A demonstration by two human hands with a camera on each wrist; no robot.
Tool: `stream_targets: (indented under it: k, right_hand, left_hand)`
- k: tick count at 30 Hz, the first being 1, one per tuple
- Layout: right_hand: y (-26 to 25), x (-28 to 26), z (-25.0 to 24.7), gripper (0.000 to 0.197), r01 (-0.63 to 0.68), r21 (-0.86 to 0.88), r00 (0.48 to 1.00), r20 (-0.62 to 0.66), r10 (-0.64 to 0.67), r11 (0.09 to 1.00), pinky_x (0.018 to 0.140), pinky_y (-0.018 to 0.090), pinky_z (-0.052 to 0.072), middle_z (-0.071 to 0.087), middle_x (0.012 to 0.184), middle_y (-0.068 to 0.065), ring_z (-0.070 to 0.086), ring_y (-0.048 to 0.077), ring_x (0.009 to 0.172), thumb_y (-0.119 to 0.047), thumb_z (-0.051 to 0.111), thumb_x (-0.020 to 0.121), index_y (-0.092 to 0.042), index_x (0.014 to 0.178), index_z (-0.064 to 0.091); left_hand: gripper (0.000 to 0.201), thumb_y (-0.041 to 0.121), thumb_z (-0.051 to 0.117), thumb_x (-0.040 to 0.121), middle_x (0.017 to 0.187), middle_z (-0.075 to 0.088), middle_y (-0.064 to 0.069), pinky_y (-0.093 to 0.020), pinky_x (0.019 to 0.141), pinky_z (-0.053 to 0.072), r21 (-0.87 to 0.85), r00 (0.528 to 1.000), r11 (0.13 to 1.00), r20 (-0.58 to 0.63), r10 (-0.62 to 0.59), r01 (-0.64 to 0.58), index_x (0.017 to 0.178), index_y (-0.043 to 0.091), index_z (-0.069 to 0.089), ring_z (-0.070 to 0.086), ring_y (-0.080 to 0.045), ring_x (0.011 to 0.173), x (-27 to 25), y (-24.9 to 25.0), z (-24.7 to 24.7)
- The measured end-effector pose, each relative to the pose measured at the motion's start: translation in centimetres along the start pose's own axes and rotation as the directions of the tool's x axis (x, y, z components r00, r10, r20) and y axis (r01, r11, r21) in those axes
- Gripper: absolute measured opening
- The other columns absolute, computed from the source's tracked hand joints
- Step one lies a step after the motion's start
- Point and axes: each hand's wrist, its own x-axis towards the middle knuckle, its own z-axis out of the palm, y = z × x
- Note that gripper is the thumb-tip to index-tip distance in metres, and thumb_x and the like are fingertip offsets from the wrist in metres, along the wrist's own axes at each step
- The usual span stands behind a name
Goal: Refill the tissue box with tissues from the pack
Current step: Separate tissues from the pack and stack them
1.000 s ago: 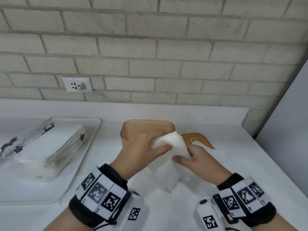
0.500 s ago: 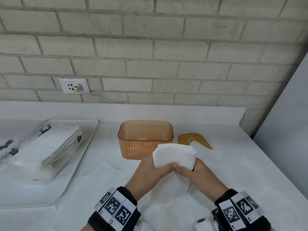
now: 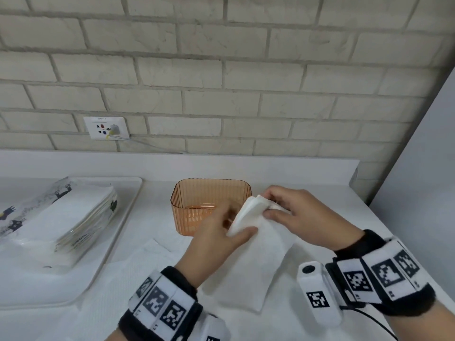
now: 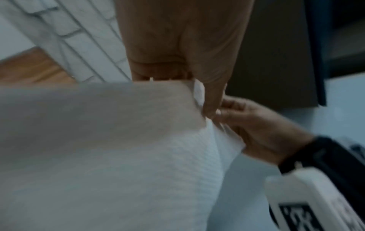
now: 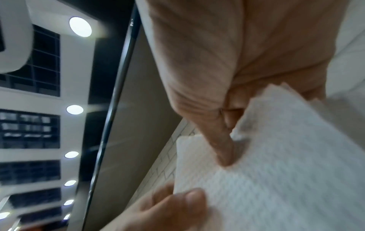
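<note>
Both hands hold a folded wad of white tissues (image 3: 248,215) just in front of the orange ribbed tissue box (image 3: 197,205), which stands without its lid. My left hand (image 3: 221,232) grips the wad's near end with thumb on top. My right hand (image 3: 278,205) pinches its far end, thumb pressing the top (image 5: 225,156). One loose sheet (image 3: 251,267) hangs from the wad down toward the counter. The wad (image 4: 118,140) fills the left wrist view. The tissue pack (image 3: 61,217) lies open on a white tray (image 3: 118,232) at the left.
A white counter (image 3: 369,230) runs along a brick wall with a socket (image 3: 105,127) and plugged cable. More loose white tissue (image 3: 157,249) lies on the counter near the tray. A grey panel (image 3: 418,168) rises at the right.
The hands have lifted the wad up and to the right, toward the box's right corner, and turned it on edge. The orange lid seen earlier behind the hands is now hidden.
</note>
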Motion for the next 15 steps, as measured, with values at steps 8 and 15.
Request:
stream_targets:
  k: [8, 15]
  right_hand:
    - [3.7, -1.9, 2.9, 0.017, -0.190, 0.573, 0.950, -0.099, 0.297, 0.797, 0.088, 0.044, 0.049, 0.069, 0.106, 0.004, 0.065, 0.025, 0.099, -0.010, 0.051, 0.093, -0.013, 0.110, 0.054]
    - [5.7, -4.0, 6.6, 0.024, -0.342, 0.486, 0.938, 0.129, 0.321, 0.804, 0.066, 0.015, 0.045, 0.058, 0.098, 0.002, 0.059, 0.010, 0.079, -0.006, 0.047, 0.095, -0.025, 0.107, 0.041]
  left_hand:
    - [0.044, 0.052, 0.075, 0.053, 0.096, 0.071, 0.003, -0.023, 0.071, 0.056, -0.354, 0.969, 0.903, 0.061, -0.239, 0.245, 0.089, 0.026, 0.069, 0.069, -0.015, 0.086, -2.6, -2.2, -2.6]
    - [0.020, 0.017, 0.077, 0.078, 0.091, 0.066, 0.015, -0.016, 0.070, 0.050, -0.172, 0.973, 0.962, 0.132, -0.190, 0.211, 0.084, 0.033, 0.065, 0.061, -0.001, 0.080, -3.8, -4.4, -2.3]
